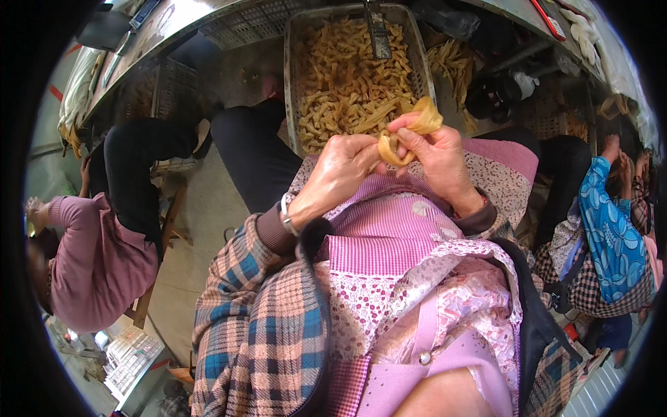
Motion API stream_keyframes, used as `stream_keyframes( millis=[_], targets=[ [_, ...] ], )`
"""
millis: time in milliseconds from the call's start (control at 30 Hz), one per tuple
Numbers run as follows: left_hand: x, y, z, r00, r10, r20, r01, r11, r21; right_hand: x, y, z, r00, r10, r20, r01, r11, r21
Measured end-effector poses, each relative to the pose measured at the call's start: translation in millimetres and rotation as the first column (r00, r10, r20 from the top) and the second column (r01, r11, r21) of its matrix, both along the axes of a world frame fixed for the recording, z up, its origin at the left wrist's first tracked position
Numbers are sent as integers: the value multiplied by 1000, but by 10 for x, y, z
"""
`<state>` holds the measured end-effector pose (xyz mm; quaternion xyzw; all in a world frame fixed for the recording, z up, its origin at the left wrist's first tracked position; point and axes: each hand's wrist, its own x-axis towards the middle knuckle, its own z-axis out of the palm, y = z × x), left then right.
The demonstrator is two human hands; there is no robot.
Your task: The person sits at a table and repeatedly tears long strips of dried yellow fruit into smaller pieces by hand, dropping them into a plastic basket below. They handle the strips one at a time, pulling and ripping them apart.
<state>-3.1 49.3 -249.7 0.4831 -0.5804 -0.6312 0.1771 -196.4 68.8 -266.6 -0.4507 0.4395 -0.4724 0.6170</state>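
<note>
A soft yellow-brown strip, leafy or skin-like, is bent into a loop between my two hands, in front of my apron. My left hand pinches the loop's left side with thumb and fingers. Gripped in my right hand is the same strip, its wide end standing up past the fingers. Just beyond my hands, a plastic crate holds many small knotted pieces of the same colour. Some longer untied strips lie at its near side, partly hidden by my right hand.
A dark flat bar reaches into the crate from its far edge. Loose strips hang right of the crate. Worktables run along the far side. A person in a pink sweater sits left; another in a blue patterned sleeve is right.
</note>
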Motion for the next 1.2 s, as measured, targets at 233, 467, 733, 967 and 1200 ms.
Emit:
stream_keyframes(
  millis=[233, 467, 733, 967, 1200],
  targets=[
    [171, 85, 5, 960, 44, -278, 57, 937, 345, -149, 28, -56, 999, 1, -35, -2, 999, -35],
    [-456, -382, 371, 862, -87, -500, 298, 884, 360, -239, -153, 381, 974, -211, -81, 203, 974, -101],
    [-177, -286, -36, 903, -250, -349, 329, 925, 189, -706, -351, -166, 947, -313, 68, 291, 930, 225],
    [-35, -475, -172, 940, -62, -337, 238, 826, 511, -421, -559, -176, 775, -229, -589, 32, 945, -325],
    [71, -834, -6, 905, -345, 247, 424, 696, -580, -126, -538, -144, 927, -36, -374, -1, 995, -98]
  ],
)
